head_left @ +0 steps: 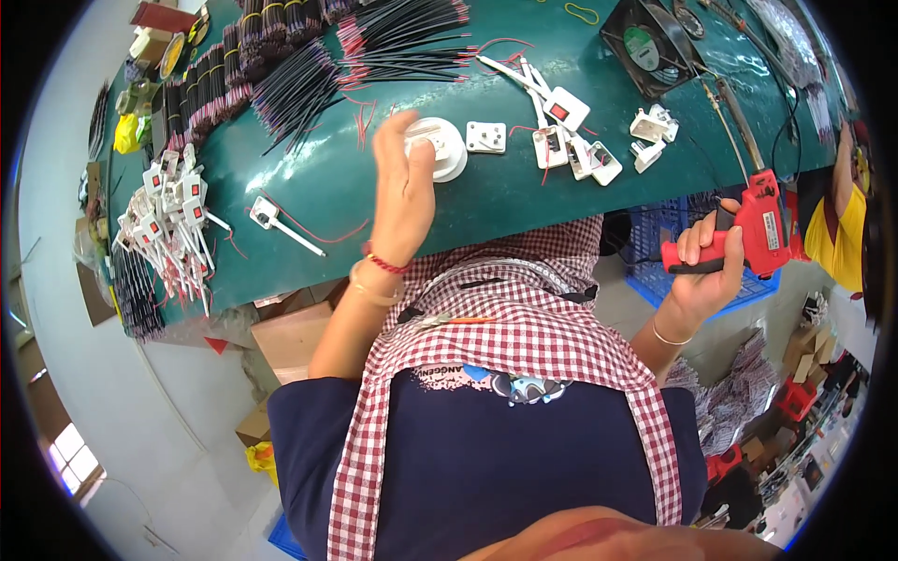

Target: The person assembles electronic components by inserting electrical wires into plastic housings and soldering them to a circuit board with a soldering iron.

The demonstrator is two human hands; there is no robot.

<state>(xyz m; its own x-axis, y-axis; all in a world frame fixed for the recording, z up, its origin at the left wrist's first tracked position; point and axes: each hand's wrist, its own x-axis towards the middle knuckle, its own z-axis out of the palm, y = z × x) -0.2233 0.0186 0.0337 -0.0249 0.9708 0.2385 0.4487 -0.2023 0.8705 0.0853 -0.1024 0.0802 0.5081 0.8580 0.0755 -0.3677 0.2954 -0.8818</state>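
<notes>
My left hand [404, 192] is at a white round base [452, 161] on the green table [327, 201]. Its thumb lies over the base and its fingers curve along the left rim, hiding part of it. Just right of the base is a small white square piece [486, 137] with metal contacts. Off the table's front edge, my right hand [708, 257] grips the handle of a red soldering gun [762, 224]. The gun's long metal tip [732, 131] points up and away over the table.
White switch housings [550, 147] with red wires lie right of centre, beside white plastic parts [652, 126]. A black fan [650, 47] stands behind. Bundled black wires [295, 89] fill the back left. Finished-looking switch pieces [168, 224] pile at left; one piece [265, 213] lies alone.
</notes>
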